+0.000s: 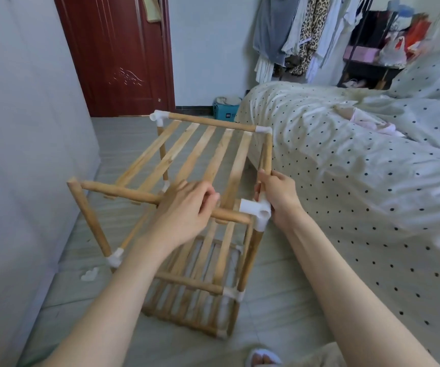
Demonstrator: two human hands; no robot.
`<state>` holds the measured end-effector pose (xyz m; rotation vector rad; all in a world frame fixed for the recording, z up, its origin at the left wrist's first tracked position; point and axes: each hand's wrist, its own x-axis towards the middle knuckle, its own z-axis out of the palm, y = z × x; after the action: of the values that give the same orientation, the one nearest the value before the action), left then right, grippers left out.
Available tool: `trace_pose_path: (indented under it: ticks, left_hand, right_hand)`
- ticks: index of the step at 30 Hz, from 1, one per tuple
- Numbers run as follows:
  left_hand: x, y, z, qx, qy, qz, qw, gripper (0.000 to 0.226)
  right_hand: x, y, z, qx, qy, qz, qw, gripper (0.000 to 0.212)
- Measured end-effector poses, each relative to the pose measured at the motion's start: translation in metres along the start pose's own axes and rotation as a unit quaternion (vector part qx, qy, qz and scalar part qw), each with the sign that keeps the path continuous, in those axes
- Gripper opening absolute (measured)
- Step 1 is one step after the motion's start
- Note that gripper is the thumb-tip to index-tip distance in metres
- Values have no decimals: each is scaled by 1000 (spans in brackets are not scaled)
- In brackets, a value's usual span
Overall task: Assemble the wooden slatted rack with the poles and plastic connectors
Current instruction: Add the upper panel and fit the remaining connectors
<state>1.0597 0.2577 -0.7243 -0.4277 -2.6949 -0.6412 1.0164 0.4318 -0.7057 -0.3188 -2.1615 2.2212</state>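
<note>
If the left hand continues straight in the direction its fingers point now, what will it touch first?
Probably the white corner connector: the left hand grips the front pole with fingers pointing right along it, and the connector caps that end. Depth is uncertain.

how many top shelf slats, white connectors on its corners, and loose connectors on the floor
top shelf slats: 5
corner connectors: 3 (the near left corner has none)
loose connector on the floor: 1
total: 9
</note>
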Motion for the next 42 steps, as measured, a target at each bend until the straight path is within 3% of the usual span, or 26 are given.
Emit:
trace_pose_path:
  ticks: [4,8,11,13,16,22,39,42]
  left_hand:
    - [1,14,-1,66,-103,67,990,44]
    - [6,36,16,113,-62,124,984,35]
    - [12,40,19,85,-53,104,990,27]
    - [15,41,15,71,-49,84,993,28]
    - [17,41,9,62,-45,69,995,27]
    - [10,38,3,66,-48,53,995,26]
    - [11,39,-6,85,-40,25,995,20]
    - [8,40,-2,84,-50,23,995,19]
  right_hand:
    - [9,-4,-20,28,-45,31,998,19]
    - [6,-8,-27,-76,-46,46,995,27]
    - [-3,-5,-31,-138,-44,10,989,18]
    - [-8,-2,-30,-116,-30,-26,992,4]
    - [-9,1,-29,-105,-3,-62,993,9]
    - [-14,-7,-31,14,-90,25,996,12]
    - [-15,-1,-22,64,-25,40,997,7]
    - [-14,-1,-22,77,-2,40,996,15]
